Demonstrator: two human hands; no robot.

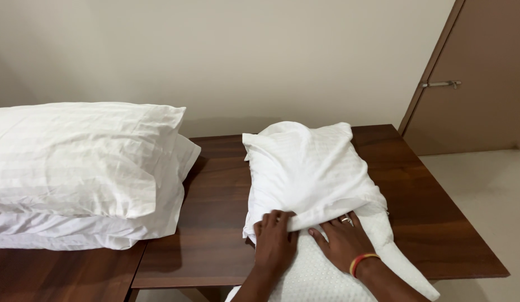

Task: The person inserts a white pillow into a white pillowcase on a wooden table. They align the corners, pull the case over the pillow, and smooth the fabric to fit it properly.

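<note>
A white pillow (321,268) lies on a dark wooden table (215,196), partly inside a white striped pillowcase (310,168). Its dotted near end sticks out of the case's open edge toward me. My left hand (275,239) grips the case's bunched hem at the left. Just below the hem on the right, my right hand (344,240) rests flat on the pillow, fingers spread; it wears a ring and an orange-red bangle.
Two white cased pillows (81,168) are stacked at the left, on a second wooden surface (53,274) and overlapping the table. A beige wall runs behind. A brown door with a metal handle (442,84) stands at the right, above pale floor (489,190).
</note>
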